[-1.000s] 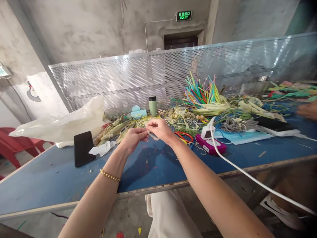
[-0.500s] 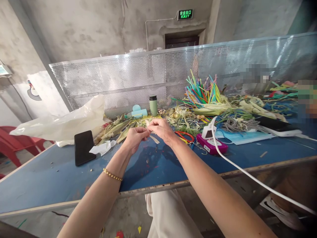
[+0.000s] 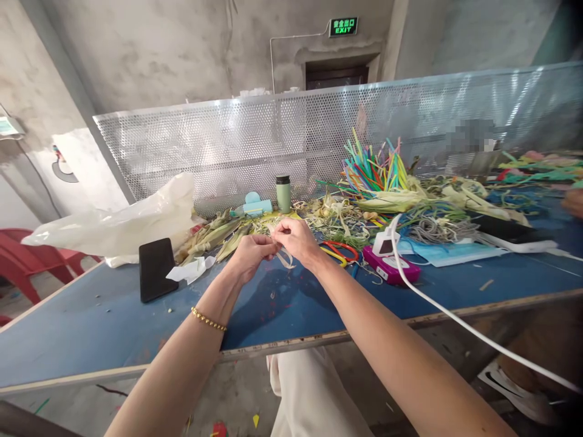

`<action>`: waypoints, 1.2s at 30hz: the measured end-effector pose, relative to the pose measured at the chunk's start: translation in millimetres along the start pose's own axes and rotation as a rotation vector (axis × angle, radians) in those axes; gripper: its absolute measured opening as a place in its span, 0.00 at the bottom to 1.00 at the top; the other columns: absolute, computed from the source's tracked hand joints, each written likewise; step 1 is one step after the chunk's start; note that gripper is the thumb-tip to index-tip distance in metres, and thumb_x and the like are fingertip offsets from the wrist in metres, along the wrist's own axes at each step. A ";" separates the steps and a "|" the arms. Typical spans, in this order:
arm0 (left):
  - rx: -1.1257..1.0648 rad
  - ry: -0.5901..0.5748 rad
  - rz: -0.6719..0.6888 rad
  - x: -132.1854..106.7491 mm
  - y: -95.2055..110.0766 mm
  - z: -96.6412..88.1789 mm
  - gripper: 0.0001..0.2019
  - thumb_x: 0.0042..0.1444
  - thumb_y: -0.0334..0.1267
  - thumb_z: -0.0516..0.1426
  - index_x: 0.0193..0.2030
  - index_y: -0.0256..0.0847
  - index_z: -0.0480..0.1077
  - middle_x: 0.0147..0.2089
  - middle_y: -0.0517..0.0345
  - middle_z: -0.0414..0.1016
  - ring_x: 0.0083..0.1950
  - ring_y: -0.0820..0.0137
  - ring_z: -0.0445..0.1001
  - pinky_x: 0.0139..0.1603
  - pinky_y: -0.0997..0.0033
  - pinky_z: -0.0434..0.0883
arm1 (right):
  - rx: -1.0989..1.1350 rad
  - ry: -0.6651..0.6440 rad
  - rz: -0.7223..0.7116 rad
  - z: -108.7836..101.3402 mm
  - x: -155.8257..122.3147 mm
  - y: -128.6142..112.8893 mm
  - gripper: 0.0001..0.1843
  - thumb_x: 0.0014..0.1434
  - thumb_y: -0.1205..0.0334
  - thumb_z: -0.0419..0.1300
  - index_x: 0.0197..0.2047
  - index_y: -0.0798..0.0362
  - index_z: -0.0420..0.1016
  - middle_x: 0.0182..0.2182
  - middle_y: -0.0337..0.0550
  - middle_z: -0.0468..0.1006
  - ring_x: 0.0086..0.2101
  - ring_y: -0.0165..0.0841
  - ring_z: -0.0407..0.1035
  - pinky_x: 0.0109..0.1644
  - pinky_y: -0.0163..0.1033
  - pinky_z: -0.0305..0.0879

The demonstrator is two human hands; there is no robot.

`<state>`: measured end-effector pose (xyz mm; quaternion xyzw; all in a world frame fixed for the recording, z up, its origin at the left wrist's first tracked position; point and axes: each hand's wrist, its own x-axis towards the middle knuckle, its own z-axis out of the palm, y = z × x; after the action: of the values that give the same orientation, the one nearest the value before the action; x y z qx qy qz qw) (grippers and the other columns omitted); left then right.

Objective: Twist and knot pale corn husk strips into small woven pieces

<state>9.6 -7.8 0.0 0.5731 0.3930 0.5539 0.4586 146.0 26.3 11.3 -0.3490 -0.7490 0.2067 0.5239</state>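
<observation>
My left hand and my right hand meet above the blue table, fingertips pinched together. Between them is a thin pale husk strip, its end hanging in a loop below the fingers. Another bit of it pokes up by the right fingertips. The exact grip is hidden behind the fingers. Just beyond lie dried corn husks and a heap of tangled fibres. Orange-handled scissors rest to the right of my right hand.
A green tumbler stands behind the hands. Left are a black phone, white tissue and plastic bag. On the right sit a magenta box, white cable, colourful pipe cleaners and another person's hand.
The hanging end of the husk strip has shifted from nearly straight to a curled loop. Both hands stay close together. At the far right, the other person's hand has moved.
</observation>
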 end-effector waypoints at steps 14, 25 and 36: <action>-0.160 -0.104 -0.117 -0.7 10.5 -14.1 0.11 0.40 0.34 0.70 0.31 0.31 0.79 0.27 0.51 0.77 0.29 0.72 0.73 0.31 0.72 0.64 | 0.255 -0.019 0.139 -5.1 2.3 0.4 0.12 0.50 0.55 0.62 0.23 0.55 0.72 0.21 0.37 0.71 0.25 0.28 0.63 0.30 0.34 0.58; -0.118 0.026 -0.024 2.7 7.8 -11.9 0.12 0.42 0.34 0.68 0.34 0.33 0.76 0.28 0.54 0.78 0.26 0.73 0.73 0.29 0.74 0.63 | 0.083 -0.068 0.055 -9.1 3.5 3.7 0.13 0.52 0.54 0.65 0.28 0.57 0.78 0.24 0.42 0.77 0.26 0.30 0.66 0.31 0.35 0.59; -0.138 -0.056 -0.042 2.2 5.5 -9.8 0.15 0.40 0.38 0.72 0.32 0.33 0.75 0.25 0.52 0.78 0.28 0.65 0.78 0.37 0.63 0.74 | 0.031 -0.157 -0.058 -14.7 4.1 0.6 0.11 0.59 0.61 0.58 0.32 0.57 0.80 0.30 0.45 0.80 0.32 0.33 0.71 0.37 0.36 0.63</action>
<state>-0.3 -6.3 5.6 0.5470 0.3529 0.5539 0.5191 159.0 28.9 18.9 -0.3016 -0.7943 0.2297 0.4747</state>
